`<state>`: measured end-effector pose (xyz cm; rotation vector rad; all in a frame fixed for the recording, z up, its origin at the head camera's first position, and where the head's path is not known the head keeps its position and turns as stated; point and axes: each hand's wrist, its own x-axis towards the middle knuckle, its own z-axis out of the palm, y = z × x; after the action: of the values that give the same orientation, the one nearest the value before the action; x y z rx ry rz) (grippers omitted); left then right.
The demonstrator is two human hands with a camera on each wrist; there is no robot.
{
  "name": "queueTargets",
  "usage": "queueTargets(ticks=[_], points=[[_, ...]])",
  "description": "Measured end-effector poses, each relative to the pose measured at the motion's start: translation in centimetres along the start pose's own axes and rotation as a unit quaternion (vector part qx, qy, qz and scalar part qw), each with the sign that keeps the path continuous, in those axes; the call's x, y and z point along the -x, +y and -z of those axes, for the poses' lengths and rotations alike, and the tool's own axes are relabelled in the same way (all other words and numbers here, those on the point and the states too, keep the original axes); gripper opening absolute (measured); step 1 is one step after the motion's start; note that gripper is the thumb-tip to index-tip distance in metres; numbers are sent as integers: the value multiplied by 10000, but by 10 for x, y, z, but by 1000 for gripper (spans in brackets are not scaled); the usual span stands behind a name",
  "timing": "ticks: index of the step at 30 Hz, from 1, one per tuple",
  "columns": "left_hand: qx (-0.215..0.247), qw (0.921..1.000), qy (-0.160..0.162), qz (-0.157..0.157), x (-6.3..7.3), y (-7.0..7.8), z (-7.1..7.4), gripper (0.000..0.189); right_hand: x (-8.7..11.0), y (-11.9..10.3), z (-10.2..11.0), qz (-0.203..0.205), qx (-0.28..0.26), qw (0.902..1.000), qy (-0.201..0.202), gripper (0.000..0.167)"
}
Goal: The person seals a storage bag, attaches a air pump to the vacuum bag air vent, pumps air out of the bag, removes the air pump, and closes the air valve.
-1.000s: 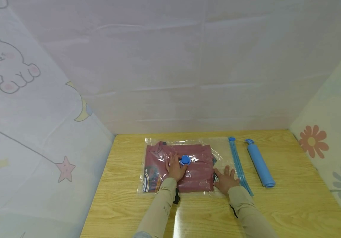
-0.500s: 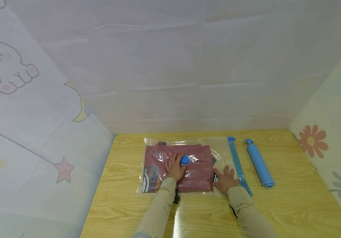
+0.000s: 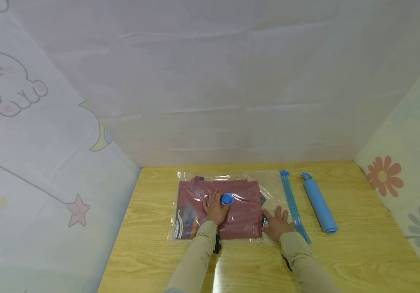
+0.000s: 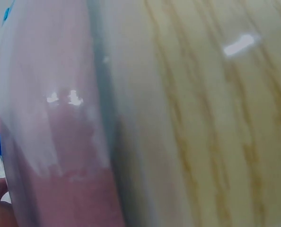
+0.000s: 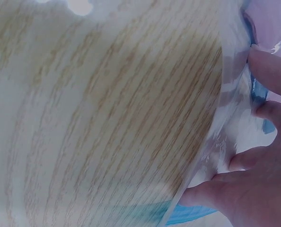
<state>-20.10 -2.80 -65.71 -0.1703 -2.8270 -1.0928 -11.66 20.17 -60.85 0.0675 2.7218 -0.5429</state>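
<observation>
A clear vacuum storage bag (image 3: 273,186) lies flat on the table, with folded dark-pink clothing (image 3: 244,226) inside. A round blue valve cap (image 3: 227,199) sits on the bag's top face. My left hand (image 3: 215,211) rests on the bag just left of the cap, its thumb close against the cap's near edge. In the left wrist view only a little of that hand shows at the left edge. Spread over the bag's right part, my right hand (image 5: 259,165) rests on the clear film between the clothing and the blue zip strip (image 3: 293,203).
To the right of the bag lies a blue hand pump (image 3: 320,206), set at a slant. A blue zip slider (image 3: 284,173) sits at the far end of the strip. The wooden table (image 3: 147,260) is bordered by printed fabric walls (image 3: 195,81) at the back and sides.
The head view has shifted very slightly. Both hands stay in the same places on the bag.
</observation>
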Motion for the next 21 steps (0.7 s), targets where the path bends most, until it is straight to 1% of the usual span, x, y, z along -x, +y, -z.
queueTargets(ticks=[5, 10, 13, 16, 18, 21], points=[[100, 9999, 75, 9, 0, 1, 0, 40, 1, -2, 0, -56, -3, 10000, -18, 70], [-19, 10000, 26, 33, -1, 2, 1, 40, 2, -3, 2, -47, 29, 10000, 26, 69], [-16, 10000, -80, 55, 1, 4, 6, 40, 2, -3, 1, -38, 9, 10000, -4, 69], [-34, 9999, -160, 1, 3, 8, 13, 41, 2, -2, -1, -23, -15, 10000, -23, 70], [-239, 9994, -255, -80, 2, 8, 17, 42, 2, -1, -2, 9, 25, 10000, 9, 70], [-562, 9977, -275, -257, 0, 5, 23, 44, 1, 2, -2, 18, 41, 10000, 48, 70]])
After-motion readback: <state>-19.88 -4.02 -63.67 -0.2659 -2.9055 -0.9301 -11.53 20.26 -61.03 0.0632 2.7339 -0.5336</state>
